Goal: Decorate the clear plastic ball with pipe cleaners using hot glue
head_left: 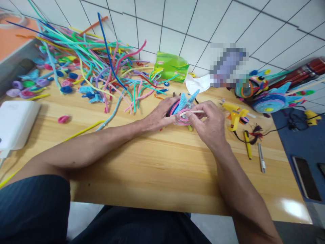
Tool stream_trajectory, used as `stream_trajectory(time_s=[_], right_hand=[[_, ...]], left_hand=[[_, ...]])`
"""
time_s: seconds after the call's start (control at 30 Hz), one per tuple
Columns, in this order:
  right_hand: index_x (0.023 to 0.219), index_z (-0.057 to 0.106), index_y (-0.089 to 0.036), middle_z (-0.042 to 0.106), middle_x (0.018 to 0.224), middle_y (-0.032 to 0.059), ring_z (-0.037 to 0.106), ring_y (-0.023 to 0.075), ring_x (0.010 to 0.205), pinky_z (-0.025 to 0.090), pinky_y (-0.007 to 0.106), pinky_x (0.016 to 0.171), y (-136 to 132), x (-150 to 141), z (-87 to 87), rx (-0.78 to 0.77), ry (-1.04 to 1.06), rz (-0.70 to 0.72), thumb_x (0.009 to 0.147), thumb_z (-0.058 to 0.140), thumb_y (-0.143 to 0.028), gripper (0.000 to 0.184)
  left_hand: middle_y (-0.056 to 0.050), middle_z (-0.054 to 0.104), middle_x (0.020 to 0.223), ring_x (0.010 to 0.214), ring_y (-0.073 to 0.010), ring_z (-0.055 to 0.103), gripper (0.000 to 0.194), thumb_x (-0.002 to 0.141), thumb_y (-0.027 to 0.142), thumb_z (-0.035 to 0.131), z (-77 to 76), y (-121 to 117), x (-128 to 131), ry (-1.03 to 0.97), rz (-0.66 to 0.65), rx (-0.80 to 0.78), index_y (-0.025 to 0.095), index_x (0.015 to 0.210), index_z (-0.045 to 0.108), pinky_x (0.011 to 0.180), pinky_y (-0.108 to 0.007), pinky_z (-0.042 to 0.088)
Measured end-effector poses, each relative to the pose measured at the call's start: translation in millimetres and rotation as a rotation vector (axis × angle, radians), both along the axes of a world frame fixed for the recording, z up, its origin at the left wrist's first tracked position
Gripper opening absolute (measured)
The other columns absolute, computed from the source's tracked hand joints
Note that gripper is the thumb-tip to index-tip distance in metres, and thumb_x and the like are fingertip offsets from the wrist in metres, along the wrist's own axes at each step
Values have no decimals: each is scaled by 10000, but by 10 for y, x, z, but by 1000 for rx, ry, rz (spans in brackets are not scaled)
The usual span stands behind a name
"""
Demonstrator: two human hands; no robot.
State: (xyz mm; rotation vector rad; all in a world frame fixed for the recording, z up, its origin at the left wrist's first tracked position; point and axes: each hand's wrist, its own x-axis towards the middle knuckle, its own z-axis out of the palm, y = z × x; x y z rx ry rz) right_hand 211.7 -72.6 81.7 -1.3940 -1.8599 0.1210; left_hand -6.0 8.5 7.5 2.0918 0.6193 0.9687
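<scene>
Here the left hand (164,113) has the coiled fuzzy craft (183,107) over the table (157,166), fingers clamped on its left side; the right hand (212,124) pinches a pale strip (197,112) across its pink front. Far side, a green packet (170,67) hides its contents.

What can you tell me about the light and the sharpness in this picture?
In the head view, glare whitens the wooden table's near right corner; soft shadows lie beside the forearms; fine detail on the colourful craft piece is soft; one patch by the tiled wall is pixelated.
</scene>
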Motion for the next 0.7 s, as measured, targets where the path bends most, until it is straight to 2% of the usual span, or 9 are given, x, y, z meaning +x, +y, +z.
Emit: stream_trajectory(time_s=[0.23, 0.57, 0.7], right_hand=[[865, 716, -265, 741, 882, 34, 672, 215, 781, 578, 357, 693, -13, -18, 7, 22, -26, -10, 956, 753, -315, 110], [887, 716, -259, 754, 911, 40, 709, 218, 818, 575, 348, 704, -28, -17, 29, 25, -18, 14, 990, 735, -301, 112], [895, 720, -263, 762, 921, 43, 715, 220, 822, 577, 351, 714, -28, -14, 37, 11, -33, 4, 997, 736, -313, 115]], left_hand=[[-175, 594, 1631, 1493, -362, 564, 775, 999, 686, 635, -3, 18, 2, 39, 22, 10, 213, 1605, 534, 1309, -587, 439], [-204, 576, 1630, 1502, -389, 558, 837, 999, 732, 628, 39, -22, -1, 16, 9, -32, 187, 1624, 514, 1309, -596, 433], [-174, 585, 1631, 1503, -370, 555, 834, 1001, 770, 603, 47, -25, 2, 24, 7, -23, 229, 1628, 506, 1313, -587, 438]])
